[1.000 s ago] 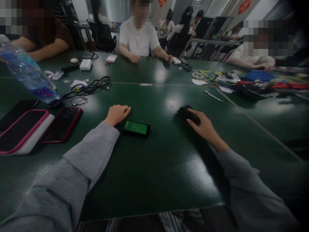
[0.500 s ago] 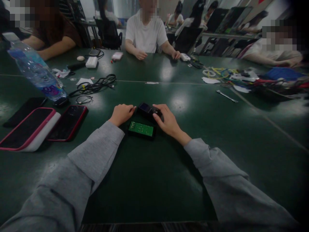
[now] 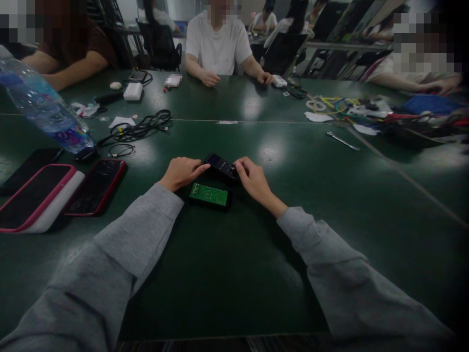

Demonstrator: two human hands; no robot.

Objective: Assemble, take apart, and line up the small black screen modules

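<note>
A small black device cover [image 3: 221, 165] with a little window lies on the dark green table [image 3: 234, 274], between my two hands. My right hand [image 3: 253, 182] grips its right end with the fingertips. My left hand [image 3: 181, 172] rests on the table and its fingertips touch the cover's left end. Just below the cover lies a black tray holding a green circuit board [image 3: 209, 195], untouched by either hand.
At left lie a red-cased phone [image 3: 95, 186], a pink-edged device [image 3: 34, 198] and a tilted water bottle [image 3: 46, 113]. Black cables [image 3: 141, 129] lie behind them. A wrench [image 3: 342, 141] and a pile of coloured wires [image 3: 381, 115] are at right. Other people sit across the table.
My right hand brought the black cover from the right side of the table to just above the circuit board. My left fingertips now touch it.
</note>
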